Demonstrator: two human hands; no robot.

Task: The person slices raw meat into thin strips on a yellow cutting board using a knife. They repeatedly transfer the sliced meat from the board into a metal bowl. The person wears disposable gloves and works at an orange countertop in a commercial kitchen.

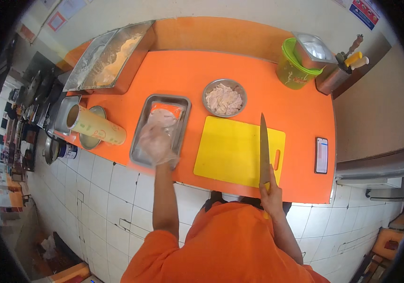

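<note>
My right hand grips the yellow handle of a long kitchen knife, its blade pointing away from me over the right part of a yellow cutting board. In a clear plastic glove, my left hand is motion-blurred over the near half of a rectangular metal tray. Whether its fingers hold anything is not visible. Near its fingertips in the tray lies a clear and orange plastic packet with pale contents. Beyond the board, a round metal bowl contains pale, raw-looking meat pieces.
A large roll of plastic film lies at the left over a metal lid. Behind it stand deep metal bins with flour-like powder. A green bucket, a knife holder and a phone are on the right.
</note>
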